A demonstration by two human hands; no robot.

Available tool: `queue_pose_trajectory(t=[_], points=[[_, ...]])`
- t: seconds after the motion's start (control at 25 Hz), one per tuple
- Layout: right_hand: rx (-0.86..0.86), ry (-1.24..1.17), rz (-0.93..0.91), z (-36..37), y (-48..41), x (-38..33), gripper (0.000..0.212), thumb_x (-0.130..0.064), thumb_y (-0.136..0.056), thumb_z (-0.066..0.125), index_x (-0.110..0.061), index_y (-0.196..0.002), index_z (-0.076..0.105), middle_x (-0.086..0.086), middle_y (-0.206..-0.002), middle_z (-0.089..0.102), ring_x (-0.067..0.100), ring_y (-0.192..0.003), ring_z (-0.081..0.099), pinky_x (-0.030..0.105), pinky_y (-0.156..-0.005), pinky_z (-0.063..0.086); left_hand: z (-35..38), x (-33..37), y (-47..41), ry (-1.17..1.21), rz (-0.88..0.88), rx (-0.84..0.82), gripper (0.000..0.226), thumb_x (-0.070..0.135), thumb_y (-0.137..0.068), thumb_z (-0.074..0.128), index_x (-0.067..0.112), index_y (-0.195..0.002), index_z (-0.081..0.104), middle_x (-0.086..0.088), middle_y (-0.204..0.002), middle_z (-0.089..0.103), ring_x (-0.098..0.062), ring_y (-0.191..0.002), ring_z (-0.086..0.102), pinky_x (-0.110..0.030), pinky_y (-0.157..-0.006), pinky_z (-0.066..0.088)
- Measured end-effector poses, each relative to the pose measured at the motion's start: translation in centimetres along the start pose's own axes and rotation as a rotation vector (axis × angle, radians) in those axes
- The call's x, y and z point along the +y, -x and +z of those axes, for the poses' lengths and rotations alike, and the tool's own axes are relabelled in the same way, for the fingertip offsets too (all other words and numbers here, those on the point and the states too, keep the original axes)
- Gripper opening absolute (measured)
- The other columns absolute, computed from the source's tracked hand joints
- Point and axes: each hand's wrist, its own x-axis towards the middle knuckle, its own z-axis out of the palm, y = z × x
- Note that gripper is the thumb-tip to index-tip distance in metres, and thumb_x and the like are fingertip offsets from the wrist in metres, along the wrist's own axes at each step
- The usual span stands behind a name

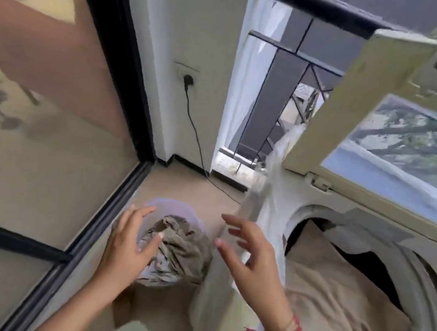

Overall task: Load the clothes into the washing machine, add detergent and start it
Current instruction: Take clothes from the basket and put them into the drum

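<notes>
A top-loading washing machine (pixel 278 190) stands at the right with its lid (pixel 382 109) raised. Beige cloth (pixel 334 288) lies in the drum opening. On the floor to its left sits a pale lilac bucket (pixel 178 204) holding crumpled grey-brown clothes (pixel 183 250). My left hand (pixel 127 248) hovers over the bucket's left side, fingers spread, holding nothing. My right hand (pixel 251 265) hangs between bucket and machine, fingers apart and empty, a red thread on its wrist.
A glass sliding door with a black frame (pixel 110 206) runs along the left. A wall socket (pixel 188 78) with a black cable (pixel 195 139) sits on the white wall behind. A dark balcony railing (pixel 275 94) is at the back.
</notes>
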Motion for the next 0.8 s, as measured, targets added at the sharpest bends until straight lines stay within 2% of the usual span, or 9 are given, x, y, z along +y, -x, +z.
queue_pose_trajectory(t=[0.08, 0.16, 0.24, 0.28, 0.32, 0.4, 0.56, 0.68, 0.8], points=[[-0.098, 0.015, -0.018, 6.0, -3.0, -1.1, 0.034, -0.022, -0.086, 0.066, -0.029, -0.118, 0.058, -0.018, -0.115, 0.057, -0.005, -0.109, 0.053, 0.006, -0.090, 0.038, -2.8, -6.5, -2.0, -0.056, -0.050, -0.031, 0.058, 0.048, -0.077, 0.046, 0.010, -0.120, 0.054, -0.011, -0.122, 0.055, -0.019, -0.123, 0.037, -0.018, -0.097, 0.026], [-0.133, 0.068, 0.029, 11.5, -6.3, 0.0, 0.036, -0.021, -0.084, 0.066, -0.034, -0.115, 0.055, -0.016, -0.113, 0.054, -0.004, -0.108, 0.051, 0.009, -0.093, 0.037, -4.9, -12.5, -3.9, -0.134, -0.132, -0.113, 0.063, 0.049, -0.075, 0.043, 0.006, -0.119, 0.056, -0.016, -0.119, 0.056, -0.023, -0.120, 0.036, -0.022, -0.094, 0.025], [-0.077, 0.134, 0.153, 15.3, -9.3, 2.7, 0.038, -0.017, -0.083, 0.067, -0.035, -0.114, 0.055, -0.013, -0.109, 0.051, 0.005, -0.106, 0.051, 0.019, -0.097, 0.038, -5.9, -17.6, -5.5, -0.235, -0.180, -0.209, 0.061, 0.047, -0.075, 0.048, 0.008, -0.120, 0.056, -0.017, -0.118, 0.056, -0.032, -0.117, 0.044, -0.030, -0.095, 0.027], [-0.061, 0.192, 0.231, 17.0, -10.7, 4.4, 0.038, -0.016, -0.082, 0.067, -0.029, -0.116, 0.057, -0.007, -0.110, 0.051, 0.013, -0.107, 0.052, 0.026, -0.099, 0.039, -6.2, -20.0, -6.2, -0.274, -0.221, -0.267, 0.055, 0.042, -0.077, 0.056, 0.008, -0.121, 0.057, -0.017, -0.118, 0.056, -0.036, -0.115, 0.047, -0.034, -0.096, 0.030], [-0.074, 0.268, 0.307, 18.5, -11.7, 6.1, 0.039, -0.015, -0.081, 0.067, -0.022, -0.118, 0.058, 0.000, -0.113, 0.052, 0.021, -0.109, 0.053, 0.031, -0.100, 0.040, -6.1, -21.9, -6.9, -0.305, -0.260, -0.324, 0.051, 0.033, -0.079, 0.065, 0.008, -0.123, 0.056, -0.017, -0.120, 0.055, -0.038, -0.114, 0.049, -0.038, -0.097, 0.034], [-0.170, 0.409, 0.425, 21.1, -13.3, 9.2, 0.047, -0.015, -0.078, 0.067, -0.017, -0.124, 0.055, 0.010, -0.121, 0.051, 0.031, -0.112, 0.052, 0.036, -0.100, 0.040, -5.5, -25.1, -7.8, -0.352, -0.290, -0.425, 0.052, 0.023, -0.081, 0.068, 0.011, -0.129, 0.051, -0.014, -0.127, 0.050, -0.035, -0.119, 0.046, -0.039, -0.100, 0.035], [-0.398, 0.699, 0.503, 24.6, -13.8, 15.1, 0.071, -0.026, -0.079, 0.064, -0.023, -0.141, 0.031, 0.012, -0.143, 0.030, 0.035, -0.125, 0.041, 0.041, -0.103, 0.040, -1.7, -29.6, -9.3, -0.401, -0.269, -0.708, 0.052, 0.027, -0.088, 0.058, 0.020, -0.136, 0.040, -0.005, -0.134, 0.042, -0.024, -0.126, 0.038, -0.034, -0.102, 0.035], [-0.585, 0.837, 0.573, 26.9, -12.6, 19.5, 0.086, -0.033, -0.082, 0.064, -0.029, -0.149, 0.009, 0.010, -0.157, 0.004, 0.036, -0.140, 0.018, 0.049, -0.112, 0.027, 2.5, -32.3, -10.6, -0.443, -0.223, -0.795, 0.054, 0.028, -0.086, 0.056, 0.020, -0.136, 0.038, -0.006, -0.133, 0.041, -0.028, -0.127, 0.039, -0.038, -0.102, 0.036], [-0.596, 0.938, 0.659, 29.6, -11.4, 24.6, 0.096, -0.037, -0.084, 0.063, -0.034, -0.148, -0.008, 0.005, -0.158, -0.012, 0.041, -0.143, 0.001, 0.065, -0.109, 0.015, 7.3, -34.6, -11.6, -0.469, -0.183, -0.901, 0.059, 0.025, -0.083, 0.058, 0.020, -0.138, 0.036, -0.008, -0.134, 0.040, -0.030, -0.127, 0.038, -0.042, -0.102, 0.037]])
